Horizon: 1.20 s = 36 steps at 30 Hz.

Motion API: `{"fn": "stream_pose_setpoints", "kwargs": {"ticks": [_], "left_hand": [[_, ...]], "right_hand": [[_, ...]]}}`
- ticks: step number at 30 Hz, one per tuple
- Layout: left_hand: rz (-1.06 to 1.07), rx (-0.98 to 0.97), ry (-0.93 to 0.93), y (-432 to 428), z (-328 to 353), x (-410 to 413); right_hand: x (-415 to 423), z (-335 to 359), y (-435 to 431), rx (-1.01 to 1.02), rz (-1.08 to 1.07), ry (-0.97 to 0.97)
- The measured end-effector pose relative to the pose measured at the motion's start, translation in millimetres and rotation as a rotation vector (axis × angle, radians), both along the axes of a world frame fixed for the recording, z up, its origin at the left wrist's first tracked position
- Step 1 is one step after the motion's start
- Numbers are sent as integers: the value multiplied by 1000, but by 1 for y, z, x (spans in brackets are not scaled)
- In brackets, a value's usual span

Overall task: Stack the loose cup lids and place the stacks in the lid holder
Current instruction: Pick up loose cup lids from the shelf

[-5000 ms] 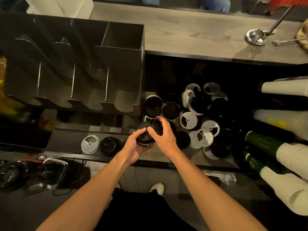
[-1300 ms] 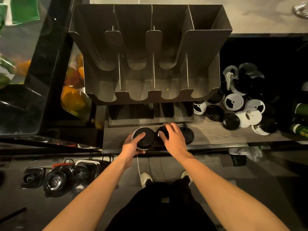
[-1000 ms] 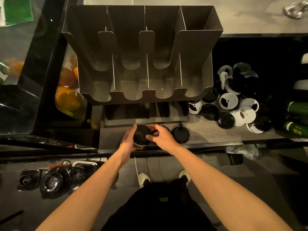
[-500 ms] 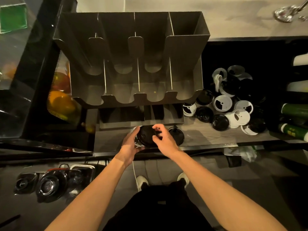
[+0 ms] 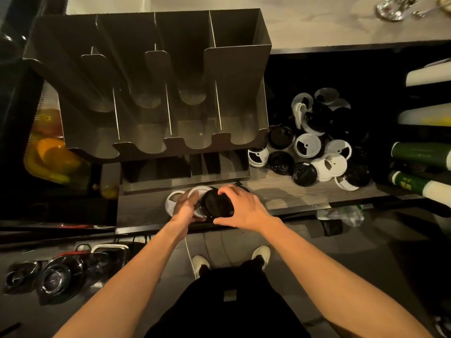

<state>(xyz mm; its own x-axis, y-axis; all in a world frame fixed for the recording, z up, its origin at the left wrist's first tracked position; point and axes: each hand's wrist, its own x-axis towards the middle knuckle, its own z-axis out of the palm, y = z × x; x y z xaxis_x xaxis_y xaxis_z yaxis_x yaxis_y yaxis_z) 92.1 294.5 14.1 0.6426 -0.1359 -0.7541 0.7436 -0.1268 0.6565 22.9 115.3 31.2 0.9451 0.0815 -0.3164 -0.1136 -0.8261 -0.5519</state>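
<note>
A stack of black lids (image 5: 216,204) sits tilted between both hands, just above the wooden shelf (image 5: 288,193). My left hand (image 5: 186,207) grips its left side and my right hand (image 5: 240,207) curls over its top and right side. A white lid (image 5: 173,201) lies on the shelf beside my left hand. The dark metal lid holder (image 5: 151,89), with several upright slots that look bare, stands just behind. A heap of loose black and white lids (image 5: 317,147) lies on the shelf to the right.
Sleeves of stacked cups (image 5: 424,152) lie along the right edge. A small tray with compartments (image 5: 185,169) sits under the holder's front. Blender jars and lids (image 5: 56,274) rest on the floor at lower left. Fruit (image 5: 53,152) shows behind mesh on the left.
My view shifted left from the loose heap to the holder. Both hands keep hold of the black stack, now tilted on its side; a white lid has come into sight beside my left hand.
</note>
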Motion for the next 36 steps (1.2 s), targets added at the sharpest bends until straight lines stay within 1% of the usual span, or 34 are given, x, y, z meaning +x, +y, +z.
{"fn": "stream_pose_setpoints", "kwargs": {"ticks": [3, 7, 10, 14, 20, 28, 31, 33, 36], "left_hand": [[16, 88, -52, -5, 0, 2], [20, 119, -42, -6, -3, 4], [7, 116, -29, -5, -5, 2], [-21, 133, -41, -1, -10, 1], [-54, 124, -53, 5, -16, 1], [-83, 87, -52, 13, -8, 1], [-84, 39, -50, 16, -3, 1], [-60, -8, -24, 22, -3, 2], [-47, -73, 3, 35, -7, 2]], "right_hand": [[-7, -6, -8, 40, -242, 56], [-14, -28, -14, -119, -554, 164], [-10, -43, -8, -232, -655, 204], [3, -62, 5, -385, -659, 196], [13, -66, 17, -490, -605, 170], [11, -69, 24, -512, -617, 170], [13, -71, 25, -536, -618, 189], [10, -72, 27, -507, -632, 181], [5, -69, 31, -408, -707, 152]]}}
